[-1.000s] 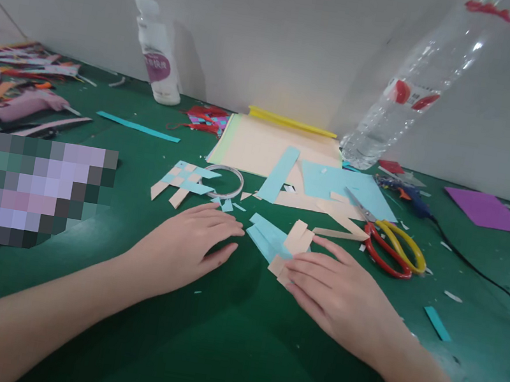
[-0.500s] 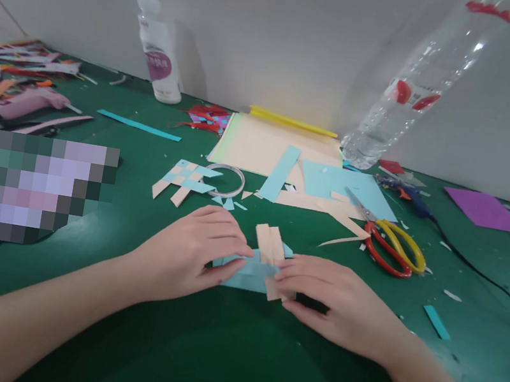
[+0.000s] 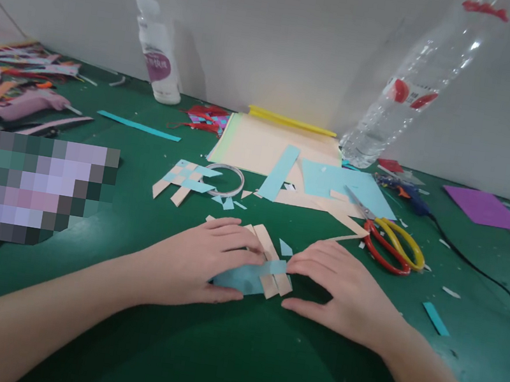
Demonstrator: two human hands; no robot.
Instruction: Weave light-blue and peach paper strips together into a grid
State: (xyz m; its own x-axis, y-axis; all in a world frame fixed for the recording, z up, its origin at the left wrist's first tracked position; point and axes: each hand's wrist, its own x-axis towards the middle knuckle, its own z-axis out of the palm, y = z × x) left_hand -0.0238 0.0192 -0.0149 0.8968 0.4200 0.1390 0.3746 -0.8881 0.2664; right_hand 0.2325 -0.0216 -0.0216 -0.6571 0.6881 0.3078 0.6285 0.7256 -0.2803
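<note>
In front of me lies a small woven piece: a light blue paper (image 3: 241,278) crossed by peach paper strips (image 3: 275,284), with a blue end lying over them. My left hand (image 3: 206,254) rests across its left part, fingers stretched over the paper and thumb apart at the near edge. My right hand (image 3: 335,278) is at the right side, its fingertips touching the blue end and its thumb spread away below. A small blue scrap (image 3: 285,247) lies just beyond. Part of the weave is hidden beneath my left hand.
Beyond my hands sit a finished-looking woven fish shape (image 3: 184,175), a tape roll (image 3: 240,176), peach sheets (image 3: 263,140) and a blue sheet (image 3: 372,187). Scissors (image 3: 395,249) lie at right near a black cord (image 3: 480,265). A clear bottle (image 3: 408,93) and white bottle (image 3: 157,59) stand behind.
My left hand has spread farther over the weave, its thumb dropping nearer. My right fingers have drawn back rightward, uncovering the blue end and the peach strips, which now slant more.
</note>
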